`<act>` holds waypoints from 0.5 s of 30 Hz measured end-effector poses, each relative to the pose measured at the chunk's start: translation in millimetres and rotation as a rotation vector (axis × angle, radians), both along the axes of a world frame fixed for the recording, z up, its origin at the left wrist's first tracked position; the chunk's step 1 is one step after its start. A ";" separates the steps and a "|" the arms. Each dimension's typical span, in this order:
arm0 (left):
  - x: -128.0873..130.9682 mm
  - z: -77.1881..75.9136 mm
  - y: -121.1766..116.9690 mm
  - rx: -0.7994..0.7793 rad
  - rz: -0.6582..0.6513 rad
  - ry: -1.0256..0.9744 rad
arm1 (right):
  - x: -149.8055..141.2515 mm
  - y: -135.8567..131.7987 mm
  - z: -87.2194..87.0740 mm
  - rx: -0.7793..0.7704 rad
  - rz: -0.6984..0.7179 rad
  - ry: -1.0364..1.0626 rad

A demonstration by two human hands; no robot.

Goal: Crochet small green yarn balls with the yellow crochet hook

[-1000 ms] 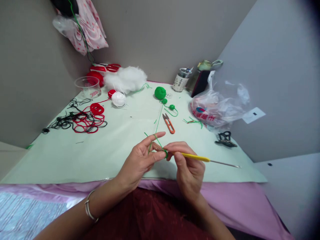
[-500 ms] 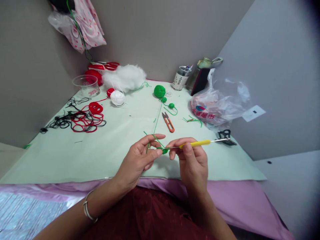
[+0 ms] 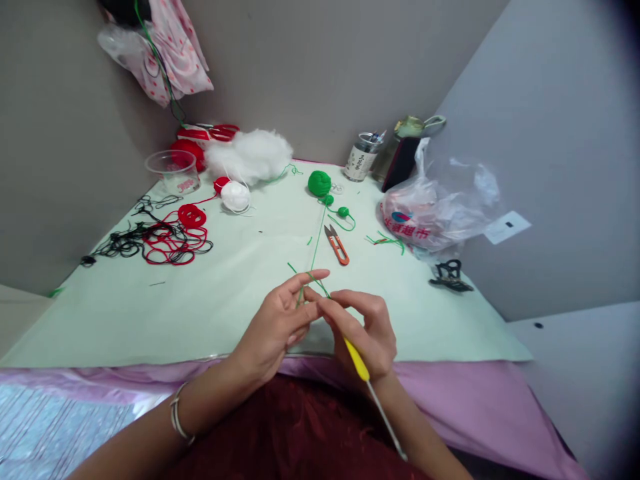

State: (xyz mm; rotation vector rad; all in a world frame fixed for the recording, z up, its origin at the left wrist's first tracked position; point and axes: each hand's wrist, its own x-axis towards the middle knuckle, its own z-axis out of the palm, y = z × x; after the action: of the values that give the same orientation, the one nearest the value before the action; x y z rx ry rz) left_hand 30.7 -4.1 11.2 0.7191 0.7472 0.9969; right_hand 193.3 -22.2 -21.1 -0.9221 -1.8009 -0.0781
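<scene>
My left hand point(image 3: 283, 317) pinches a small green crochet piece, now mostly covered by the fingers. Green yarn point(image 3: 317, 247) loops over its raised index finger and runs back to the green yarn ball point(image 3: 319, 183). In my right hand point(image 3: 367, 327) is a crochet hook point(image 3: 356, 359) with a yellow grip; its bare metal end points down toward my body, and its working tip is hidden by the fingers. The fingertips of both hands meet at the crochet piece. Beyond them on the table lie orange thread snips point(image 3: 337, 245), blades pointing away.
Tangled black cord point(image 3: 123, 241) and red yarn point(image 3: 175, 243) lie at the left, near a clear plastic cup point(image 3: 175, 175). White stuffing point(image 3: 250, 157) and a white yarn ball point(image 3: 235, 197) sit behind. A plastic bag point(image 3: 435, 207) and black hair clip point(image 3: 451, 276) are at the right.
My right hand has moved in to my left hand and turned, swinging the hook's free end from pointing right to pointing down toward me. My left hand stays nearly in place.
</scene>
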 end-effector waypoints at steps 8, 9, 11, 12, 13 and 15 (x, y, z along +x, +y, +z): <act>-2.4 4.4 3.4 -0.009 0.015 -0.063 | -1.9 9.4 18.6 -0.409 0.259 0.623; -1.3 4.2 2.6 0.003 0.021 -0.042 | -3.2 9.6 18.8 -0.399 0.249 0.591; 1.0 2.9 1.2 0.028 0.035 -0.015 | -5.9 8.8 16.8 -0.352 0.197 0.526; 2.1 1.9 0.8 0.039 0.046 -0.014 | -7.1 8.0 15.0 -0.319 0.172 0.488; 3.1 1.0 0.7 0.043 0.059 -0.023 | -8.1 7.1 13.1 -0.275 0.145 0.437; 4.3 -0.4 1.6 0.020 0.062 -0.068 | -8.9 5.9 9.7 -0.172 0.090 0.292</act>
State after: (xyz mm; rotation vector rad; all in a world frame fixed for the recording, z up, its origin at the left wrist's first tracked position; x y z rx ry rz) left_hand 35.0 -2.5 10.8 0.6793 0.7046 1.0818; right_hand 184.4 -16.4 -11.4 -0.9194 -1.5906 0.2596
